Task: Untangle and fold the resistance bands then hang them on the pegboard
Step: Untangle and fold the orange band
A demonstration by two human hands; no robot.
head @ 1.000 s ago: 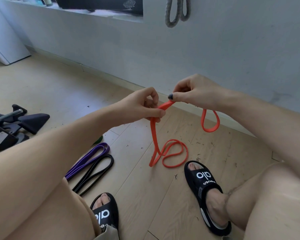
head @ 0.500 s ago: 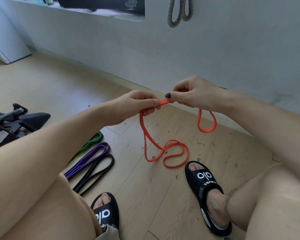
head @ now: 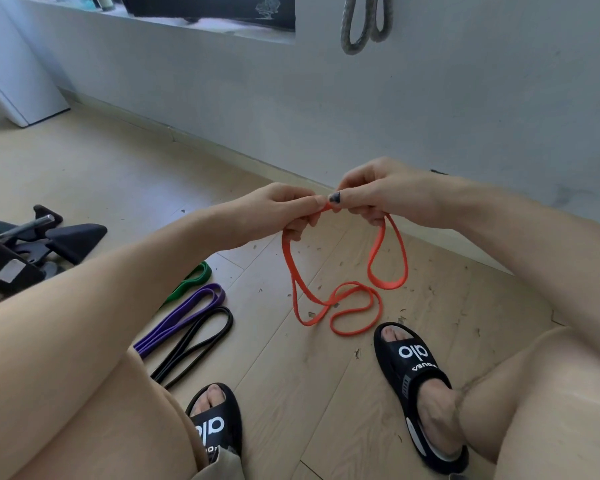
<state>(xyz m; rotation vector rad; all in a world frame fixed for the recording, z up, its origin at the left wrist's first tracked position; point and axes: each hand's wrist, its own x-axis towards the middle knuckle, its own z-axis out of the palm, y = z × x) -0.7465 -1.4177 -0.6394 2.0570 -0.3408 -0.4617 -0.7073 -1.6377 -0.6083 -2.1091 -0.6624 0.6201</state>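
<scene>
Hands meet at chest height: the left hand (head: 284,211) and right hand (head: 378,192) each pinch the orange band (head: 340,299), thumbs nearly touching, probably to bring two stretches together for folding. Its slack hangs in loops, the lowest crossing itself on the wooden floor (head: 274,375). Green (head: 191,280), purple (head: 184,315) and black bands (head: 194,341) lie there, folded, beside a pale wall (head: 465,98) where grey loops (head: 364,22) hang.

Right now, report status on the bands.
Left hand and right hand both pinch orange band. Its loops still crossed. Nothing in the way.
</scene>
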